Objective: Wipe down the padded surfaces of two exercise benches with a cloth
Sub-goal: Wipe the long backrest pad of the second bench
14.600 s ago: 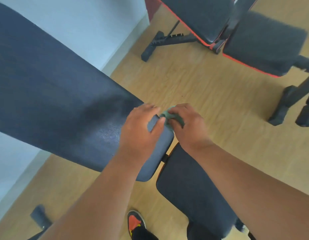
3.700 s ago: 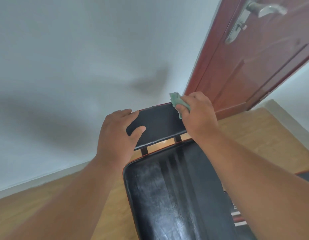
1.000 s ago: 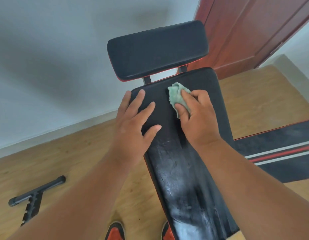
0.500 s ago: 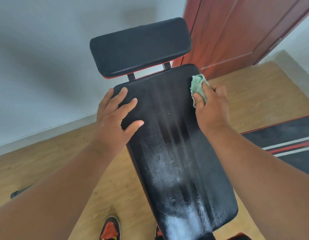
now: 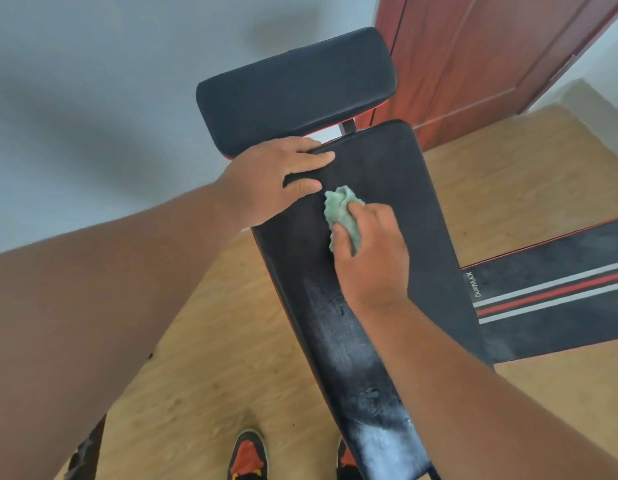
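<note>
A long black bench back pad [image 5: 404, 188] slopes up through the middle of the view, with a separate black headrest pad [image 5: 293, 88] above it. My right hand [image 5: 373, 254] is closed on a crumpled green cloth [image 5: 340, 211] and presses it on the pad's upper middle. My left hand [image 5: 276, 181] lies flat with fingers spread on the pad's top left corner, just left of the cloth. Pale smears mark the lower part of the pad.
A black mat with red and white stripes [image 5: 556, 299] lies on the wooden floor [image 5: 210, 375] to the right. A red-brown door [image 5: 480, 50] stands behind the bench, next to a pale wall. My red-and-black shoes [image 5: 248, 459] show at the bottom.
My right hand has slid the cloth from the pad's upper right edge leftward and down to its middle. My left hand has shifted up to the pad's top left corner.
</note>
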